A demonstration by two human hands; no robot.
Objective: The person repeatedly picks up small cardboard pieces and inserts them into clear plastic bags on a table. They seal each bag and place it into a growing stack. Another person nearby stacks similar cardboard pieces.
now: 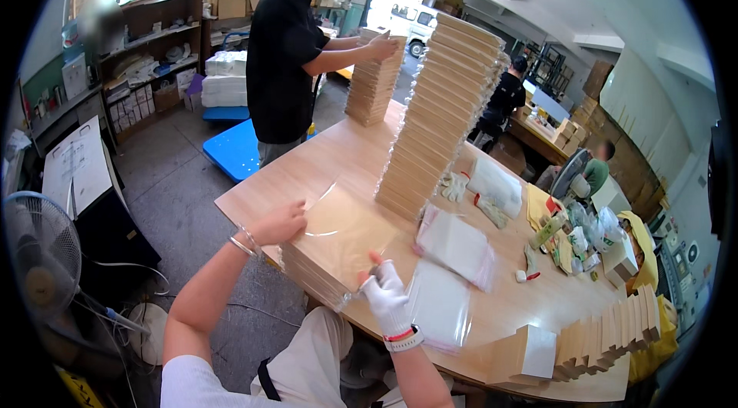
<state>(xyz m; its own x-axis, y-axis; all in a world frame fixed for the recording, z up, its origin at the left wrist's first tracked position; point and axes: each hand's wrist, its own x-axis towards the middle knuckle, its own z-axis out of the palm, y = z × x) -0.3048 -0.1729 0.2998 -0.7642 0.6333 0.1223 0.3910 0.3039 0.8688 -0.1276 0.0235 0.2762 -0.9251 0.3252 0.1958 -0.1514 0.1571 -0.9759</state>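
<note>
Lying just below the frame's centre, a plastic-wrapped tan stack [350, 237] has the left hand [284, 224], fingers curled, at its left edge and the gloved right hand [385, 296], half-bent, lower right; cannot tell whether either grips.

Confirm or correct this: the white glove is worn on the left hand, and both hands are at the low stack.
Wrong hand: the head view shows the white glove on the right hand, not the left hand. Both hands are at the low stack, as stated.
</note>
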